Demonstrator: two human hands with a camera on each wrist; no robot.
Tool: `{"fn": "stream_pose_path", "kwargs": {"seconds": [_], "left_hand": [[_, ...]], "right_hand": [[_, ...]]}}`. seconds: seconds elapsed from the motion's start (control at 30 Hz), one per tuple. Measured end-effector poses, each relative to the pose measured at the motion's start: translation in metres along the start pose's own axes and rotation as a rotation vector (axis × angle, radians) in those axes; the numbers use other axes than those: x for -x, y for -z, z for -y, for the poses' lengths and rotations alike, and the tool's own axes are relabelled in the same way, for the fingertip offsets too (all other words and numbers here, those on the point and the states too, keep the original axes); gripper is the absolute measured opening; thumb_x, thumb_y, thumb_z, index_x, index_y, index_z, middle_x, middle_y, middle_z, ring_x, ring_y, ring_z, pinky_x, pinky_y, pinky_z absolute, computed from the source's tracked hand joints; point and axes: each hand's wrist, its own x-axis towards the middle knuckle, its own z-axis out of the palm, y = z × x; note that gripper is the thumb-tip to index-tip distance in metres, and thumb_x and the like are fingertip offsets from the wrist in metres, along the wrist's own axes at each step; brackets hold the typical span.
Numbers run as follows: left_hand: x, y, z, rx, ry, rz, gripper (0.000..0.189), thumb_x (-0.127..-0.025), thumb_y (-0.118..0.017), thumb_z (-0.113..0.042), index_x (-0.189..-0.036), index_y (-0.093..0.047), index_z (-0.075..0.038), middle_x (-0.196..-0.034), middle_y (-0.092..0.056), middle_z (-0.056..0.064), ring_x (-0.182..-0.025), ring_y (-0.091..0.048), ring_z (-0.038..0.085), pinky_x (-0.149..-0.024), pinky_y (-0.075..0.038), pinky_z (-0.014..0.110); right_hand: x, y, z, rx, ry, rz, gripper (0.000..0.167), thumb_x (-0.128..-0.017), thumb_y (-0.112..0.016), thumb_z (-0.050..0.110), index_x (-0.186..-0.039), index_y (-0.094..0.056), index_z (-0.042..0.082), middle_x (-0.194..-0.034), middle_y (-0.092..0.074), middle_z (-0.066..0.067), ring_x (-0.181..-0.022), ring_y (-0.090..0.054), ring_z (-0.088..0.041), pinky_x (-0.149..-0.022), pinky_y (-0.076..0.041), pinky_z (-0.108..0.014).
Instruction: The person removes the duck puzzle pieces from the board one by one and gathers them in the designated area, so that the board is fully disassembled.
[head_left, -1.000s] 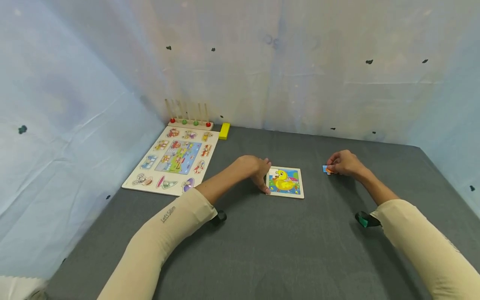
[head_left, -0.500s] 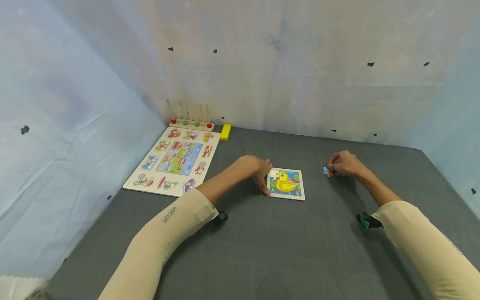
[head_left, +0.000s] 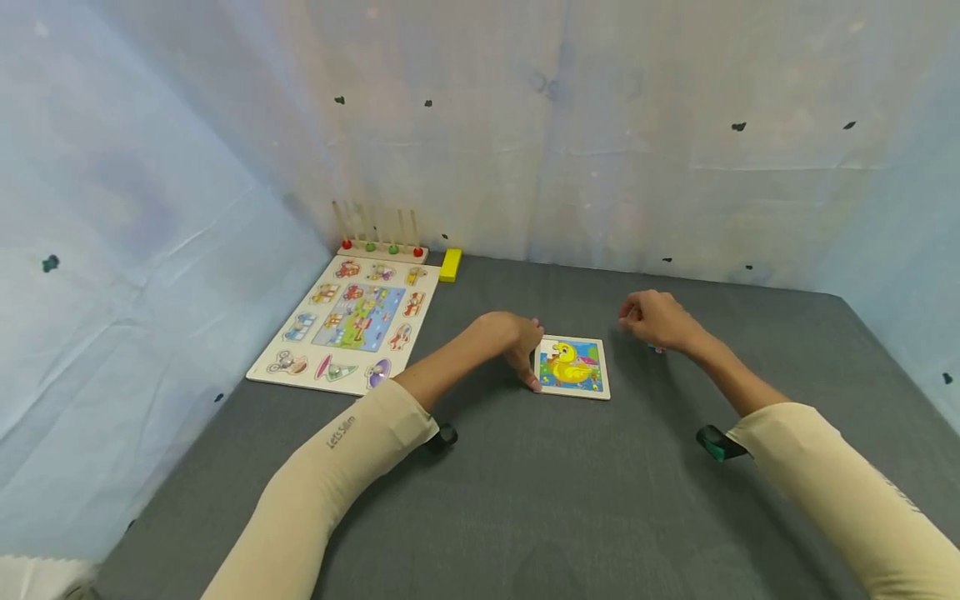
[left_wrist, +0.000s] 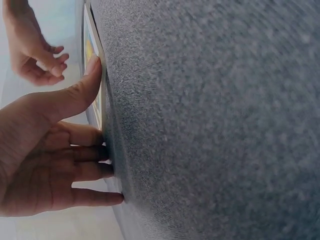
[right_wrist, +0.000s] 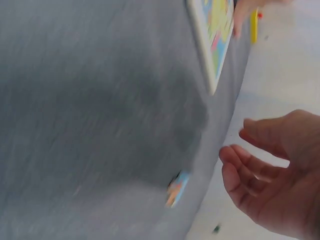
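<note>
Gripping the puzzle tray (head_left: 604, 377) by its left side with left hand (head_left: 521, 342), seemingly against sliding, while hovering right of it with right hand (head_left: 658, 320) empty, near 1 loose piece (right_wrist: 177, 189).

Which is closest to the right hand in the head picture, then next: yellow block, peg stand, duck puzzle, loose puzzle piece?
1. Loose puzzle piece: by the right hand, partly hidden
2. Duck puzzle: to the left
3. Yellow block: farther left, toward the back
4. Peg stand: left of the block

Duck puzzle (head_left: 573, 368), yellow on blue — jigsaw piece (right_wrist: 177, 190), blue and orange.
</note>
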Motion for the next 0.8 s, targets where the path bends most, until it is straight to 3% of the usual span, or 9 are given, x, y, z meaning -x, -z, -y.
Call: {"fn": "stream_pose_path", "kwargs": {"seconds": [0.13, 0.33, 0.5, 0.8], "left_hand": [[0.001, 0.001, -0.003, -0.016, 0.007, -0.007, 0.12, -0.088, -0.064, -0.076, -0.169, -0.008, -0.007, -0.178, -0.007, 0.013, -0.167, -0.01, 0.025, -0.135, -0.017, 0.042], [0.003, 0.004, -0.003, -0.04, -0.008, -0.024, 0.109, -0.085, -0.067, -0.078, -0.163, -0.033, -0.008, -0.167, -0.041, 0.012, -0.151, -0.044, 0.024, -0.125, -0.039, 0.04], [0.004, 0.004, -0.004, -0.054, -0.028, -0.041, 0.101, -0.084, -0.069, -0.077, -0.154, -0.047, -0.009, -0.15, -0.057, 0.008, -0.127, -0.057, 0.018, -0.112, -0.049, 0.037], [0.002, 0.004, -0.003, -0.043, -0.015, -0.068, 0.096, -0.082, -0.072, -0.076, -0.148, -0.052, -0.009, -0.14, -0.064, 0.005, -0.105, -0.053, 0.013, -0.095, -0.05, 0.031]], "right_hand": [[-0.008, -0.009, 0.023, 0.007, 0.12, 0.048, 0.017, -0.097, -0.065, 0.0, -0.107, -0.075, -0.01, -0.092, -0.075, -0.02, -0.073, -0.064, -0.019, -0.067, -0.054, -0.035], [-0.015, -0.027, 0.048, 0.072, 0.242, 0.207, 0.023, -0.093, -0.075, 0.004, -0.113, -0.076, -0.008, -0.104, -0.07, -0.021, -0.09, -0.067, -0.028, -0.079, -0.06, -0.043], [-0.019, -0.037, 0.052, 0.167, 0.223, 0.266, 0.019, -0.09, -0.08, 0.007, -0.105, -0.079, -0.004, -0.1, -0.068, -0.017, -0.084, -0.062, -0.021, -0.072, -0.057, -0.036], [-0.02, -0.041, 0.058, 0.184, 0.173, 0.241, 0.007, -0.088, -0.081, 0.005, -0.093, -0.077, 0.002, -0.096, -0.065, -0.015, -0.077, -0.052, -0.019, -0.064, -0.044, -0.029]]}}
